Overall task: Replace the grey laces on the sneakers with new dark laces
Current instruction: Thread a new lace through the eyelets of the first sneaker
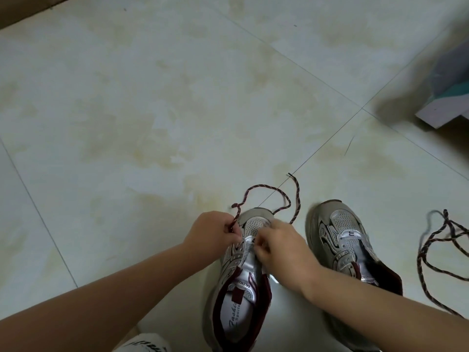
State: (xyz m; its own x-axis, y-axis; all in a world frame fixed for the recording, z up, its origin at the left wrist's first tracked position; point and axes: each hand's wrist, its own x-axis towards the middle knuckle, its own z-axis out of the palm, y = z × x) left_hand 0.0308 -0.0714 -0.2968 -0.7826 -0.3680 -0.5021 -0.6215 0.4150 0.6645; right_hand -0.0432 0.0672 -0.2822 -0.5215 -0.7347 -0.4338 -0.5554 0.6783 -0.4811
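Observation:
Two grey-and-silver sneakers with maroon lining stand on the tiled floor, toes pointing away from me. Over the left sneaker both my hands work at the lowest eyelets. My left hand pinches one end of a dark maroon speckled lace, which loops out on the floor past the toe. My right hand has its fingers curled at the eyelets on the other side, where the lace's other strand runs under it. The right sneaker has no lace in it.
A second dark speckled lace lies in loose loops on the floor right of the right sneaker. A white and teal box sits at the far right edge. A bit of printed white fabric shows at the bottom.

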